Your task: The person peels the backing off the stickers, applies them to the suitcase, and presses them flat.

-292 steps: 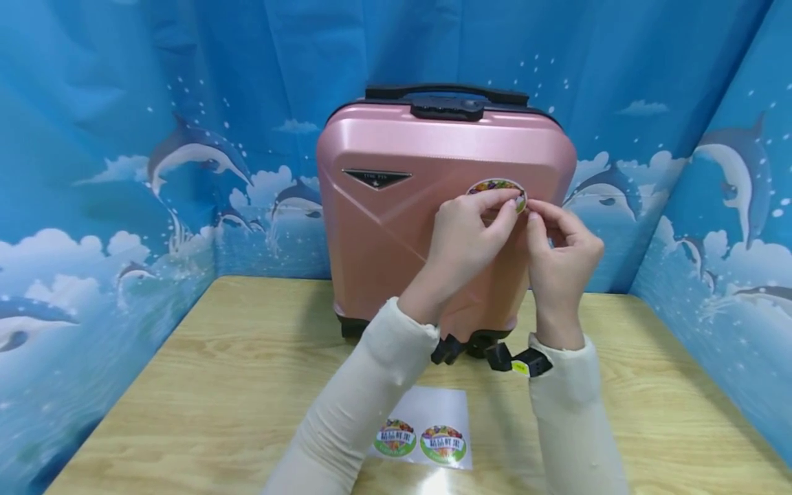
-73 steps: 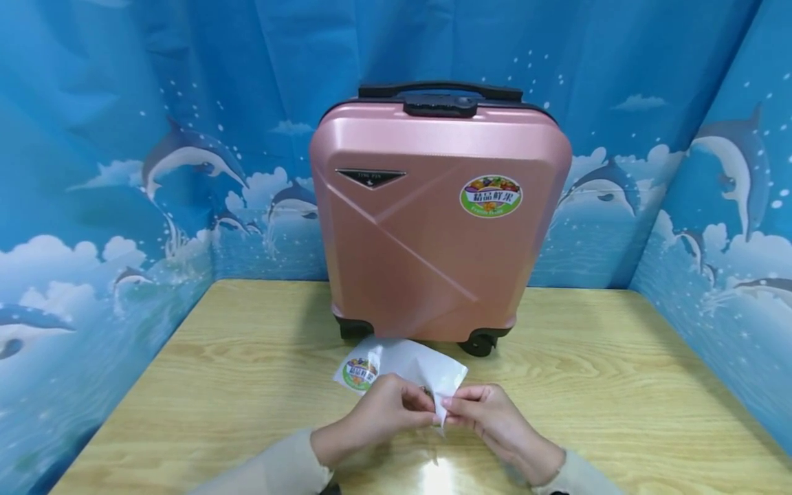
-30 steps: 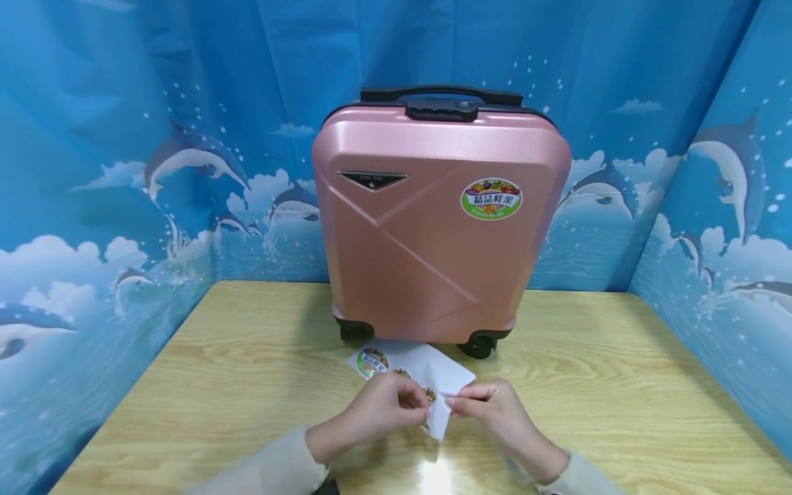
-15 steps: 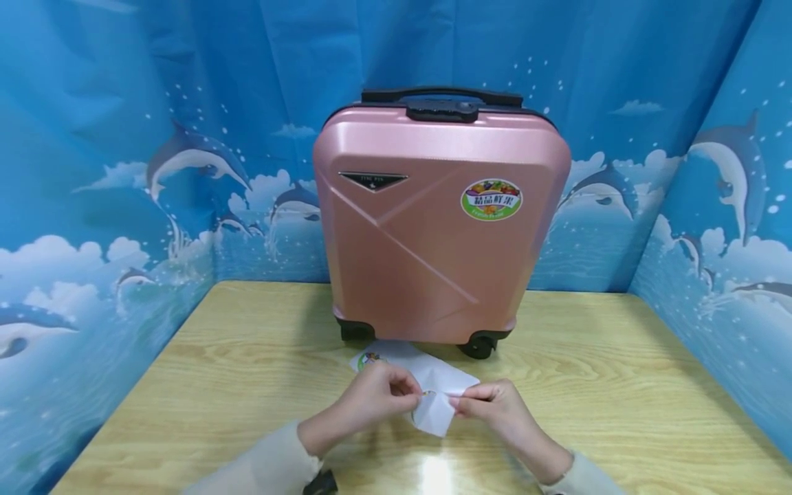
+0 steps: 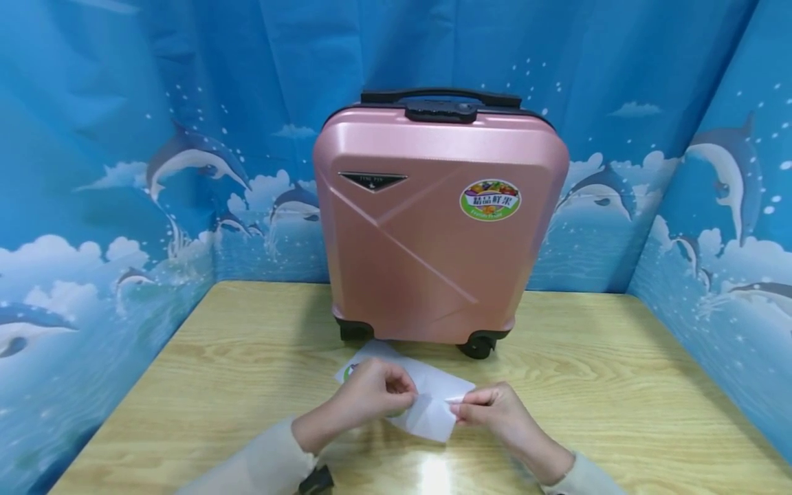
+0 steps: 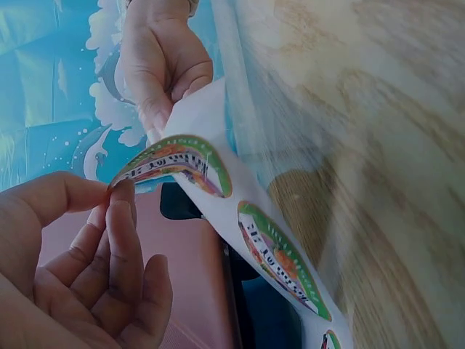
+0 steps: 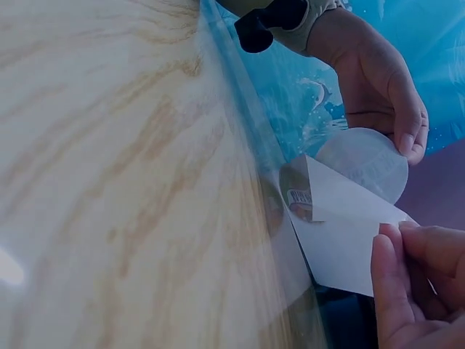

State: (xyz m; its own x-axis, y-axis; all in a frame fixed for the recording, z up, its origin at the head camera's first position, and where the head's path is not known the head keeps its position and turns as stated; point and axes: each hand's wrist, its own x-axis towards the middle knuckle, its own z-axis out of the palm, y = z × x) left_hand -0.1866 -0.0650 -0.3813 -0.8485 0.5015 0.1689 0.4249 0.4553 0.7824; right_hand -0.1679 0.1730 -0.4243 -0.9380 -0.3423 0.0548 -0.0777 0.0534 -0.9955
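Observation:
In the left wrist view my left hand [image 6: 80, 269] pinches one end of an oval fruit sticker [image 6: 171, 161] between thumb and forefinger. That end curls up off the white backing sheet [image 6: 200, 116], while the sticker's other end lies against the sheet. My right hand [image 5: 504, 416] pinches the sheet's right edge, a little above the table. Another sticker [image 6: 283, 260] lies flat on the sheet, with part of a further one below it. From the right wrist view the lifted sticker [image 7: 367, 166] shows its pale back. In the head view my left hand [image 5: 371, 395] hides the lifted sticker.
A pink suitcase [image 5: 427, 254] stands upright on the wooden table [image 5: 247, 385], just behind the sheet. One fruit sticker [image 5: 491, 200] is on its upper right front, opposite a dark triangular badge [image 5: 373, 180]. A blue dolphin-print curtain [image 5: 260, 137] encloses the back and sides.
Earlier both hands were at the sticker on the suitcase; later they hold the sheet on the table. Over the last second my left hand has drawn leftward, peeling a sticker, and the sheet has flattened.

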